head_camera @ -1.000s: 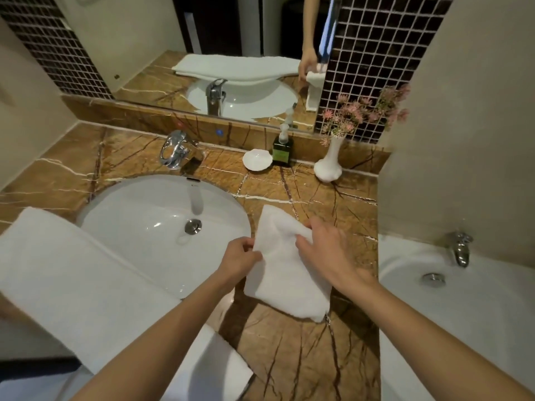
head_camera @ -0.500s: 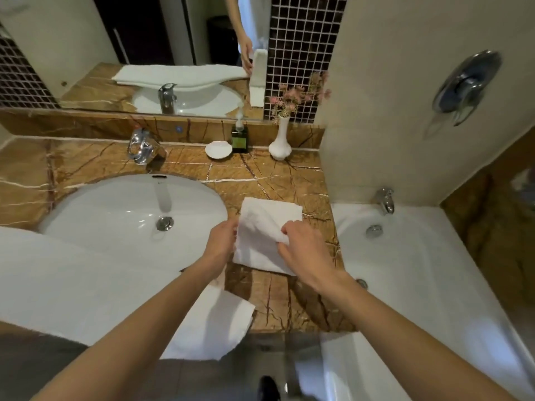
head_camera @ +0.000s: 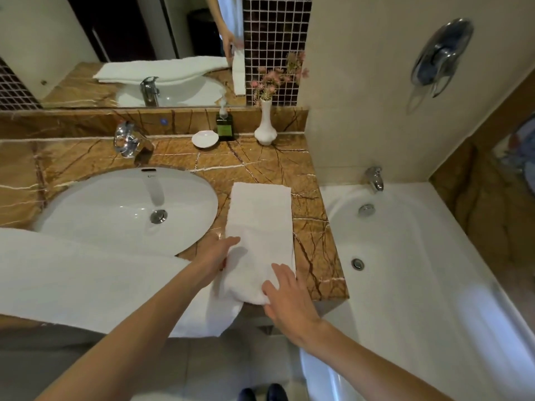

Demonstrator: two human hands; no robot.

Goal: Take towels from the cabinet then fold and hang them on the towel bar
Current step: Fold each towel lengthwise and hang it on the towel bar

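A small white towel (head_camera: 260, 221) lies folded into a long strip on the brown marble counter (head_camera: 315, 256), right of the sink. Its near end bulges up at the counter's front edge. My left hand (head_camera: 221, 253) holds the strip's left edge near that end, fingers on top and the thumb side tucked under the cloth. My right hand (head_camera: 285, 293) rests with spread, straight fingers on the near right corner. A large white towel (head_camera: 86, 279) lies across the front of the sink to the left and droops over the counter edge. No cabinet or towel bar is in view.
The white sink (head_camera: 115, 206) with a chrome faucet (head_camera: 127, 140) fills the counter's left. At the back stand a soap dish (head_camera: 205, 138), a green bottle (head_camera: 225, 125) and a white vase (head_camera: 265, 125). A bathtub (head_camera: 405, 256) adjoins on the right.
The small towel, bunched between both hands before, now lies spread out as a long strip. My right hand has let go and lies flat on its near end. The view has tilted downward.
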